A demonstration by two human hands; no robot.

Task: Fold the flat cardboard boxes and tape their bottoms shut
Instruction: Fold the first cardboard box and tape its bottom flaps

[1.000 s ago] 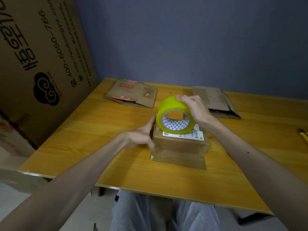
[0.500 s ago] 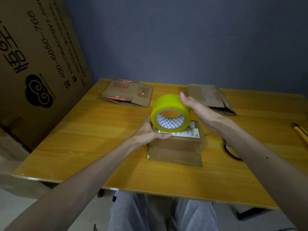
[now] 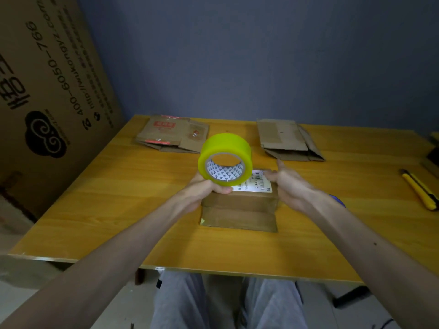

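A small folded cardboard box (image 3: 240, 205) with a white label stands in the middle of the wooden table (image 3: 118, 210), one flap lying flat toward me. My left hand (image 3: 204, 188) holds a yellow-green tape roll (image 3: 224, 160) upright from below, just above the box's left top edge. My right hand (image 3: 287, 184) is off the roll, fingers apart, resting against the box's right side. Two flat boxes lie at the back: one with red print (image 3: 171, 134) on the left, a plain one (image 3: 287, 141) on the right.
A yellow utility knife (image 3: 419, 189) lies near the table's right edge. A large printed cardboard sheet (image 3: 47, 91) leans at the left of the table. A blue wall stands close behind. My knees show under the front edge.
The tape roll passed from my right hand to my left. My right hand let go and dropped to the box's right side. The roll shifted slightly left.
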